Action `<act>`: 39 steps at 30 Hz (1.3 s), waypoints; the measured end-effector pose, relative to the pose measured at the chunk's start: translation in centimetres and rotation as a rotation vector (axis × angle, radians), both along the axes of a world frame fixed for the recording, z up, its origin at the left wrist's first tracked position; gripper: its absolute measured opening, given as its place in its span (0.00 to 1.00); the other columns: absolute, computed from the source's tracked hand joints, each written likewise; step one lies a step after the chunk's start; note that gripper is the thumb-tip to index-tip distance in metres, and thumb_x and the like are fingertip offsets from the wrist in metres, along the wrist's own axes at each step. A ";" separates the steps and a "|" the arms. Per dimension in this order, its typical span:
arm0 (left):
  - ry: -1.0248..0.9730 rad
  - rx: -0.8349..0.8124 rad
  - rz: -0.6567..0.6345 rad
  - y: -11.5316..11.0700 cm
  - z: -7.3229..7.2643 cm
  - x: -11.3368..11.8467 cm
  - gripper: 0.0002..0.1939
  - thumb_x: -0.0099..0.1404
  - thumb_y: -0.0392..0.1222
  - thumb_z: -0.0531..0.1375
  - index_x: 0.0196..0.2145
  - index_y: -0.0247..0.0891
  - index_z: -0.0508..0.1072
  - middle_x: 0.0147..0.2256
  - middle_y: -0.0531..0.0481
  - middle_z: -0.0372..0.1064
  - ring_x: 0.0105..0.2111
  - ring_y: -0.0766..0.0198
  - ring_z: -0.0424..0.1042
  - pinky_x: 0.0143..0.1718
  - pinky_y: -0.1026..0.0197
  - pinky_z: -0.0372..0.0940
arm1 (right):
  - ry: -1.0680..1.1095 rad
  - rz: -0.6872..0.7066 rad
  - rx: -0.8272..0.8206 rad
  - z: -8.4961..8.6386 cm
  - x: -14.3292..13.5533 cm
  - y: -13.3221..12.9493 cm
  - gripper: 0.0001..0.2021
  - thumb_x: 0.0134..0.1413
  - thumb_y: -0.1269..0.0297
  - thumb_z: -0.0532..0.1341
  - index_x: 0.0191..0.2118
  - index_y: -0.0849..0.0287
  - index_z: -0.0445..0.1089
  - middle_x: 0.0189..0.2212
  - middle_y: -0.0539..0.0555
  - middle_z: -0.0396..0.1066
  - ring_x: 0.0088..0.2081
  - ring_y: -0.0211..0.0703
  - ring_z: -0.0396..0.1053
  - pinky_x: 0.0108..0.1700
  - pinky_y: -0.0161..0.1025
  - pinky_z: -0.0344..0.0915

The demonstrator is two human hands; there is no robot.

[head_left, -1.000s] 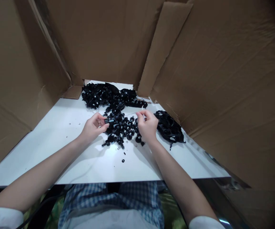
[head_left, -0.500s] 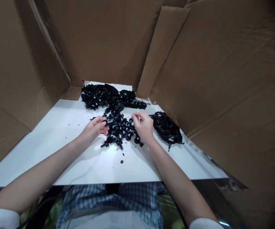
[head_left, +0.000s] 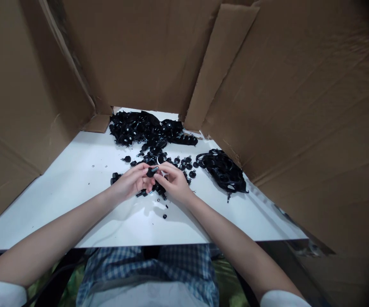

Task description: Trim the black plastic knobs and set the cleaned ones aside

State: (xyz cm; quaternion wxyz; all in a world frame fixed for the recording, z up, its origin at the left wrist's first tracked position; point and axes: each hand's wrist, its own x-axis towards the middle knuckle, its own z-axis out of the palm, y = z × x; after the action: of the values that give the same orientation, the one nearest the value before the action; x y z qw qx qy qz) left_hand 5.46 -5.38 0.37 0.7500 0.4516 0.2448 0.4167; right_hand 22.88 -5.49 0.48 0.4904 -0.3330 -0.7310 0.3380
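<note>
Holding a small black knob with a metal stud (head_left: 152, 172) in the left hand (head_left: 132, 181), with fingers curled almost closed round the dark end; reaching to the stud's tip with the right hand (head_left: 176, 182), with fingers bent and close together, though impossible to tell whether gripping it; both just above a loose scatter of similar black parts (head_left: 152, 155) on the white surface (head_left: 123, 226); farther back, near the cardboard (head_left: 139, 64), a dense black pile (head_left: 133, 128); to the right, a black tangle (head_left: 224, 172).
</note>
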 end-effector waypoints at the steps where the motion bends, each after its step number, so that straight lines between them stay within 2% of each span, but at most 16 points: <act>1: 0.003 -0.005 0.007 0.0 0.0 0.1 0.12 0.59 0.47 0.62 0.34 0.36 0.66 0.25 0.50 0.72 0.21 0.67 0.70 0.23 0.65 0.64 | 0.030 -0.030 -0.044 -0.1 -0.2 0.0 0.07 0.53 0.60 0.61 0.34 0.54 0.75 0.30 0.51 0.68 0.34 0.40 0.67 0.37 0.38 0.64; 4: 0.025 -0.023 0.042 -0.1 -0.1 0.2 0.15 0.56 0.47 0.65 0.32 0.38 0.63 0.26 0.50 0.73 0.23 0.66 0.72 0.25 0.63 0.64 | 0.080 -0.106 -0.119 -0.3 -0.6 0.0 0.07 0.48 0.62 0.65 0.23 0.56 0.72 0.25 0.50 0.68 0.29 0.39 0.66 0.33 0.38 0.63; 7: 0.083 0.024 0.155 0.1 -0.2 0.2 0.16 0.55 0.46 0.66 0.31 0.38 0.61 0.27 0.51 0.73 0.25 0.65 0.72 0.28 0.62 0.65 | 0.028 -0.133 -0.106 0.0 -0.5 0.1 0.07 0.49 0.62 0.64 0.23 0.56 0.72 0.24 0.50 0.69 0.28 0.39 0.66 0.33 0.38 0.63; 11: 0.311 0.290 0.335 0.6 -0.3 -0.4 0.14 0.55 0.42 0.66 0.32 0.38 0.63 0.22 0.57 0.67 0.23 0.68 0.68 0.28 0.64 0.61 | -0.029 -0.227 -0.019 0.7 0.1 0.2 0.08 0.52 0.61 0.62 0.25 0.56 0.71 0.25 0.50 0.69 0.30 0.40 0.66 0.32 0.37 0.61; 13: 0.382 0.413 0.334 0.8 -0.3 -0.8 0.12 0.56 0.41 0.65 0.33 0.38 0.64 0.21 0.58 0.64 0.23 0.70 0.66 0.28 0.65 0.60 | 0.013 -0.313 -0.014 1.0 0.6 0.4 0.08 0.52 0.60 0.61 0.26 0.56 0.70 0.27 0.51 0.69 0.30 0.40 0.66 0.29 0.36 0.60; 15: 0.385 0.466 0.321 1.0 -0.2 -1.0 0.12 0.57 0.41 0.65 0.34 0.38 0.64 0.22 0.58 0.64 0.23 0.70 0.66 0.29 0.64 0.60 | 0.072 -0.396 -0.033 1.2 0.9 0.7 0.08 0.52 0.59 0.60 0.27 0.57 0.69 0.27 0.51 0.68 0.30 0.40 0.65 0.27 0.35 0.58; 19: 0.354 0.464 0.368 1.1 -0.1 -1.1 0.14 0.55 0.40 0.65 0.33 0.39 0.62 0.22 0.59 0.63 0.23 0.69 0.66 0.28 0.64 0.61 | 0.150 -0.506 -0.063 1.5 1.1 1.0 0.08 0.51 0.60 0.60 0.27 0.57 0.67 0.23 0.49 0.65 0.27 0.38 0.63 0.26 0.35 0.57; 22: 0.371 0.416 0.479 1.6 0.0 -1.4 0.13 0.53 0.39 0.66 0.32 0.39 0.63 0.21 0.59 0.64 0.22 0.69 0.66 0.27 0.64 0.60 | 0.208 -0.568 -0.059 1.8 2.4 1.8 0.09 0.51 0.58 0.60 0.28 0.57 0.65 0.19 0.47 0.64 0.22 0.36 0.62 0.24 0.34 0.57; 25: 0.332 0.341 0.611 2.7 0.4 -2.5 0.13 0.53 0.38 0.65 0.30 0.39 0.62 0.20 0.58 0.65 0.22 0.69 0.66 0.27 0.65 0.59 | 0.399 -0.791 0.037 2.2 5.3 3.6 0.11 0.52 0.55 0.57 0.30 0.56 0.60 0.19 0.44 0.61 0.19 0.34 0.61 0.24 0.34 0.58; 27: 0.269 0.305 0.639 3.4 0.6 -3.2 0.13 0.54 0.39 0.63 0.30 0.40 0.60 0.21 0.58 0.67 0.22 0.69 0.67 0.28 0.65 0.60 | 0.446 -0.925 0.103 2.4 7.1 4.7 0.12 0.52 0.53 0.57 0.30 0.56 0.59 0.22 0.44 0.61 0.20 0.34 0.65 0.27 0.35 0.61; 29: 0.204 0.278 0.623 3.9 0.7 -3.7 0.13 0.55 0.42 0.62 0.30 0.40 0.59 0.23 0.56 0.69 0.23 0.69 0.67 0.29 0.64 0.62 | 0.361 -0.932 0.110 2.3 7.6 4.9 0.11 0.52 0.54 0.58 0.30 0.57 0.62 0.21 0.45 0.61 0.21 0.35 0.65 0.29 0.37 0.62; 30: 0.172 0.266 0.596 3.9 0.7 -3.7 0.13 0.55 0.43 0.62 0.31 0.40 0.59 0.25 0.55 0.70 0.23 0.69 0.67 0.29 0.63 0.62 | 0.295 -0.879 0.108 2.2 7.3 4.7 0.10 0.52 0.55 0.58 0.31 0.57 0.64 0.22 0.46 0.63 0.22 0.36 0.65 0.28 0.37 0.62; 32: 0.093 0.234 0.490 3.6 0.5 -3.5 0.12 0.56 0.45 0.62 0.33 0.40 0.62 0.27 0.53 0.71 0.24 0.68 0.69 0.30 0.63 0.63 | 0.158 -0.732 0.132 1.9 5.8 3.8 0.09 0.53 0.57 0.59 0.31 0.58 0.67 0.26 0.50 0.67 0.24 0.38 0.67 0.27 0.37 0.63; 34: 0.012 0.192 0.344 2.9 0.4 -3.0 0.12 0.57 0.45 0.62 0.37 0.39 0.66 0.30 0.51 0.72 0.26 0.67 0.70 0.31 0.63 0.64 | 0.020 -0.627 0.208 1.7 4.1 2.7 0.08 0.56 0.60 0.57 0.32 0.57 0.70 0.31 0.54 0.69 0.31 0.41 0.68 0.32 0.39 0.65; 36: -0.036 0.153 0.216 2.2 0.3 -2.6 0.12 0.59 0.44 0.62 0.40 0.39 0.69 0.33 0.49 0.73 0.28 0.67 0.71 0.32 0.63 0.65 | -0.074 -0.583 0.269 1.5 2.9 1.9 0.09 0.58 0.63 0.55 0.33 0.57 0.71 0.31 0.55 0.71 0.34 0.43 0.68 0.35 0.40 0.66; 39: -0.039 0.125 0.134 1.4 0.4 -2.2 0.12 0.59 0.44 0.62 0.41 0.38 0.71 0.33 0.48 0.73 0.26 0.68 0.70 0.30 0.63 0.65 | -0.131 -0.563 0.280 1.4 2.6 1.5 0.10 0.59 0.64 0.53 0.33 0.56 0.72 0.30 0.54 0.71 0.35 0.44 0.68 0.36 0.40 0.66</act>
State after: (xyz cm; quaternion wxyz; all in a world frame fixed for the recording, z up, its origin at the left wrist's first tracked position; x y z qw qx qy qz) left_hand 3.30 -3.95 0.79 0.6953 0.4720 0.2334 0.4892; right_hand 25.46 -3.95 1.86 0.5577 -0.4723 -0.6796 0.0631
